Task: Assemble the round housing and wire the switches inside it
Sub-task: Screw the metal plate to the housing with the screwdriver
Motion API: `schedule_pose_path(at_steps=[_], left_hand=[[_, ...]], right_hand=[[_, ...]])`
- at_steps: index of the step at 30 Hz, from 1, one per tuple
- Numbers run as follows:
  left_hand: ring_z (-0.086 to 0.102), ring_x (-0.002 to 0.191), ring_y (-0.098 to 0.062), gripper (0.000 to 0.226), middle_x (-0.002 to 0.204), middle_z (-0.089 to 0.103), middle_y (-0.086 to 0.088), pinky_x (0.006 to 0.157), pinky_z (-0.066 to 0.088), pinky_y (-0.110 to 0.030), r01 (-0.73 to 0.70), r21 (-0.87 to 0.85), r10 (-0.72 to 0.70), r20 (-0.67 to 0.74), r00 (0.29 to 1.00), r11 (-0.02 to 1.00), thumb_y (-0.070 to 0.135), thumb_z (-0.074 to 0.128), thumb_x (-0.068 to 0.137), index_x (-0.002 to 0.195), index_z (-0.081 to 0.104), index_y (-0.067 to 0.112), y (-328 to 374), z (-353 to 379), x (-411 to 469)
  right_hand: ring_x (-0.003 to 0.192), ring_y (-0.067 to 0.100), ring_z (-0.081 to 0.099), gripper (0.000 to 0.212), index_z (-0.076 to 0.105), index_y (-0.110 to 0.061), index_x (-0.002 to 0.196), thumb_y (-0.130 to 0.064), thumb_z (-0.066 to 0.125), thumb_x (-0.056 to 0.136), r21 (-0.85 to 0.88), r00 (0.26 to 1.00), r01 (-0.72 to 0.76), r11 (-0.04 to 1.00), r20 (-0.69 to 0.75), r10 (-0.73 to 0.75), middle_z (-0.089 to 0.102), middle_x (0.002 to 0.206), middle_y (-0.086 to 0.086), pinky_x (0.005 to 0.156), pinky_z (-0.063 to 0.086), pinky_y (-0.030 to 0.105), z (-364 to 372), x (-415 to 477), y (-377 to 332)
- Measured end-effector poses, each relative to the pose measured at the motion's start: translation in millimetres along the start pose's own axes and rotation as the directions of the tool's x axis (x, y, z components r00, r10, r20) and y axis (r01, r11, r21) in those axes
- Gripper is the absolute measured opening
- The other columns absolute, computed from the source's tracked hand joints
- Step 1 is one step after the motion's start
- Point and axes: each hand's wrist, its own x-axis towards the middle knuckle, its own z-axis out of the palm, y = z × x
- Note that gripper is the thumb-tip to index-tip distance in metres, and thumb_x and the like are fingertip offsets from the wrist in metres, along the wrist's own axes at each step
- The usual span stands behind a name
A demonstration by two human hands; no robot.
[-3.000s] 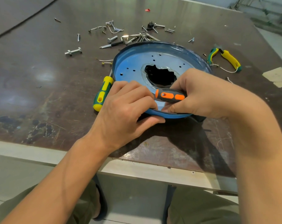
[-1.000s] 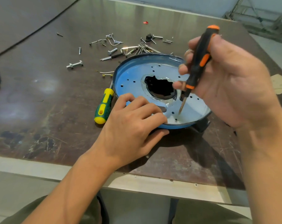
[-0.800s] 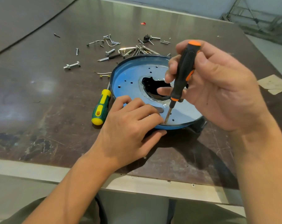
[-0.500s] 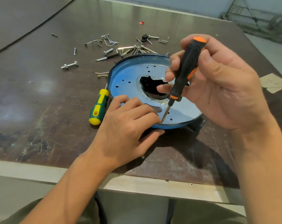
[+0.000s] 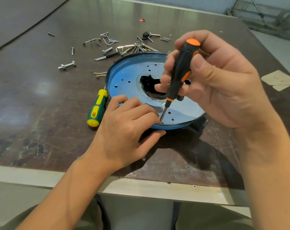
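A round blue housing plate (image 5: 126, 80) with small holes and a ragged dark opening in its middle lies on the brown table. My right hand (image 5: 220, 83) grips a black and orange screwdriver (image 5: 180, 70), held nearly upright, its tip down at the plate's near rim. My left hand (image 5: 124, 127) holds the near rim of the plate, fingers curled on top beside the screwdriver tip and thumb against the outer edge. What sits under the tip is hidden by my fingers.
A green and yellow screwdriver (image 5: 97, 108) lies left of the plate. Several loose screws, bolts and metal clips (image 5: 117, 45) are scattered behind it. A T-shaped bolt (image 5: 67, 65) lies further left. Paper scraps (image 5: 278, 79) sit at the right; the table's front edge (image 5: 141, 186) is near.
My right hand turned the orange screwdriver from lying flat to upright, lifted it, then brought its tip down to the near rim beside my left fingers. The left hand stayed put.
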Motion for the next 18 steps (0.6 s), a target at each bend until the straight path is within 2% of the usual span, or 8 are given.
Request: schedule_pose_path(at_steps=[5, 12, 18], left_hand=[[0.062, 0.086, -0.021, 0.022, 0.095, 0.071, 0.005, 0.081, 0.040, -0.042, -0.001, -0.003, 0.001, -0.010, 1.000, 1.000, 0.037, 0.068, 0.090, 0.087, 0.072, 0.016, -0.1, 0.0, -0.4], [0.062, 0.087, -0.020, 0.023, 0.095, 0.071, 0.005, 0.082, 0.040, -0.041, 0.000, -0.004, 0.000, 0.001, 1.000, 1.000, 0.038, 0.067, 0.090, 0.088, 0.072, 0.016, -0.4, -1.2, -0.4], [0.062, 0.088, -0.020, 0.022, 0.096, 0.072, 0.005, 0.082, 0.041, -0.042, -0.001, -0.003, 0.001, 0.011, 1.000, 1.000, 0.038, 0.068, 0.090, 0.089, 0.072, 0.016, -0.3, -1.8, -0.3]], right_hand=[[0.097, 0.033, 0.059, 0.026, 0.043, -0.003, 0.123, -0.010, 0.041, 0.098, 0.010, 0.999, 0.035, 0.999, -0.021, -0.035, 0.054, 0.107, 0.018, 0.098, 0.047, 0.066, -5.1, -1.4, -7.4], [0.093, 0.033, 0.061, 0.026, 0.045, -0.004, 0.121, -0.010, 0.042, 0.097, 0.009, 1.000, -0.003, 1.000, -0.008, 0.003, 0.056, 0.105, 0.019, 0.097, 0.047, 0.068, -0.9, -0.8, -2.4], [0.094, 0.031, 0.062, 0.025, 0.047, -0.005, 0.120, -0.011, 0.045, 0.096, -0.004, 1.000, -0.008, 1.000, 0.013, 0.008, 0.057, 0.104, 0.018, 0.092, 0.052, 0.061, -3.0, -2.0, -4.3]])
